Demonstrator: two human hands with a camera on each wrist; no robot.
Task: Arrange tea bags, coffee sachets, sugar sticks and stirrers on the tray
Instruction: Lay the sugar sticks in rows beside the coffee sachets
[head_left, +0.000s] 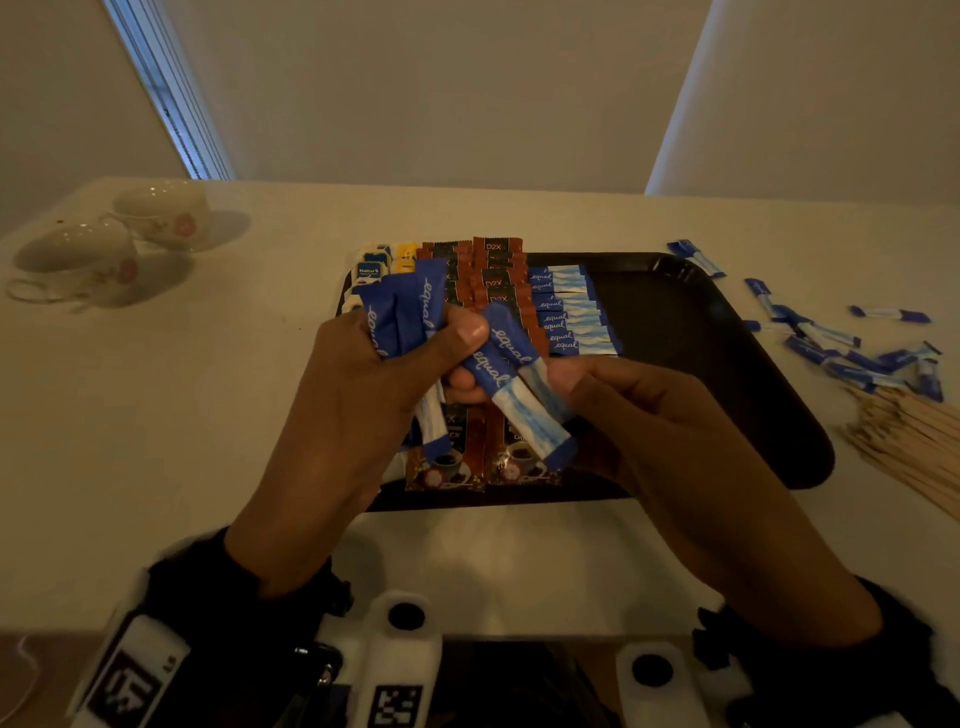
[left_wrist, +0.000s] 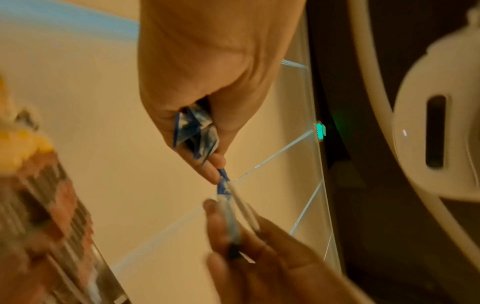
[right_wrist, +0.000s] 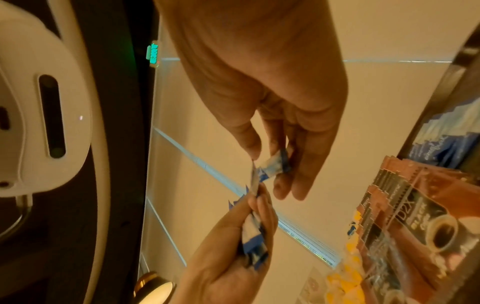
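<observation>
My left hand (head_left: 447, 343) grips a bundle of blue sugar sticks (head_left: 410, 317) above the black tray (head_left: 727, 332). The same bundle (left_wrist: 197, 131) shows inside the curled fingers in the left wrist view. My right hand (head_left: 561, 374) pinches the pale end of two sugar sticks (head_left: 514, 384) that still touch the left thumb; one stick (right_wrist: 272, 166) shows in the right wrist view. On the tray lie tea bags (head_left: 376, 265), brown coffee sachets (head_left: 493, 280) and a row of sugar sticks (head_left: 571, 317). Wooden stirrers (head_left: 914, 447) lie on the table to the right.
Loose sugar sticks (head_left: 841, 348) are scattered on the white table right of the tray. Two flowered cups on saucers (head_left: 109, 249) stand at the far left. The tray's right half (head_left: 691, 374) is bare. A wall rises behind the table.
</observation>
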